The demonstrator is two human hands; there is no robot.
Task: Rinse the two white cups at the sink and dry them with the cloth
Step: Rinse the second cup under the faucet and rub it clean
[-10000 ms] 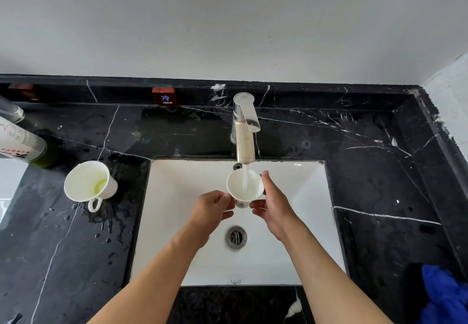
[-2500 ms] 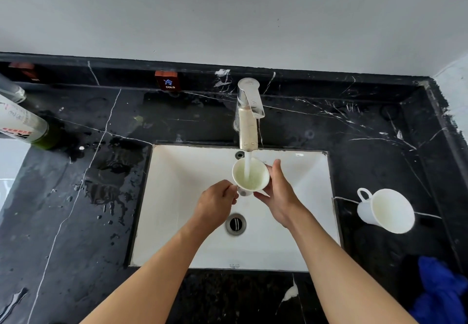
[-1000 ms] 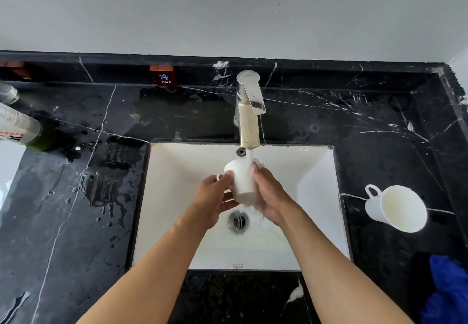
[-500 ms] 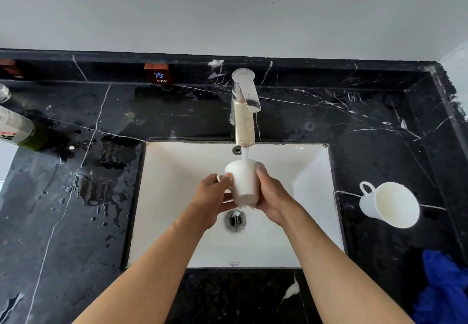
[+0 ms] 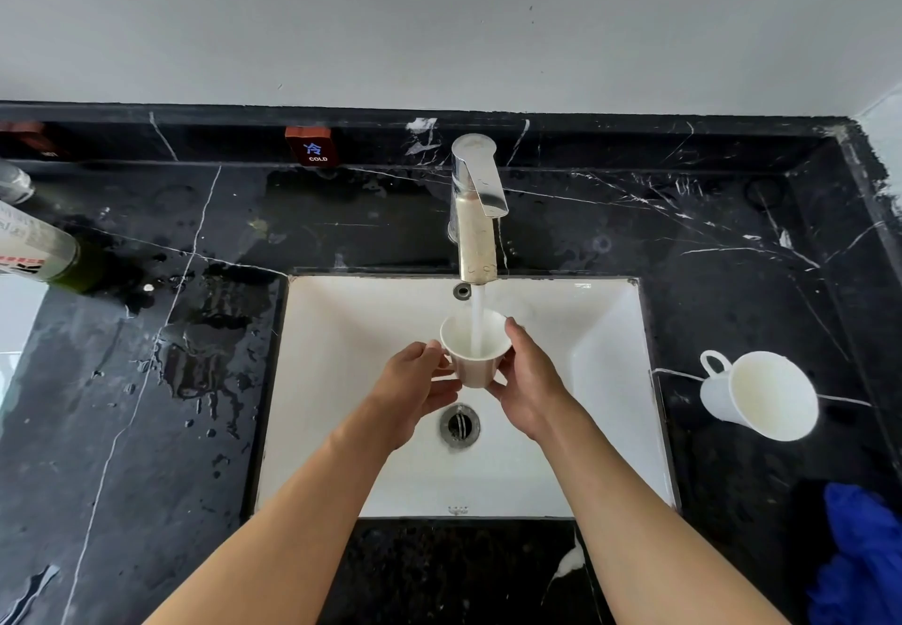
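Note:
I hold one white cup [image 5: 472,356] upright over the white sink [image 5: 351,331], directly below the chrome tap [image 5: 476,214]. Water runs from the spout into the cup's mouth. My left hand [image 5: 415,392] grips the cup's left side, where the handle is hidden by my fingers. My right hand [image 5: 529,383] cradles its right side and base. The second white cup [image 5: 759,397] sits tilted on the black counter right of the sink, handle toward the upper left. The blue cloth [image 5: 861,561] lies bunched at the bottom right corner.
The black marble counter [image 5: 146,453] left of the sink is wet with puddles and drops. A bottle [image 5: 36,253] lies at the far left edge. A red COLD label [image 5: 312,146] is on the back ledge. The drain [image 5: 459,424] is open below the cup.
Half a second ago the cup was tipped mouth-down with water running over its outside; now it is turned upright and the stream falls into it. The other cup was set on the right counter earlier.

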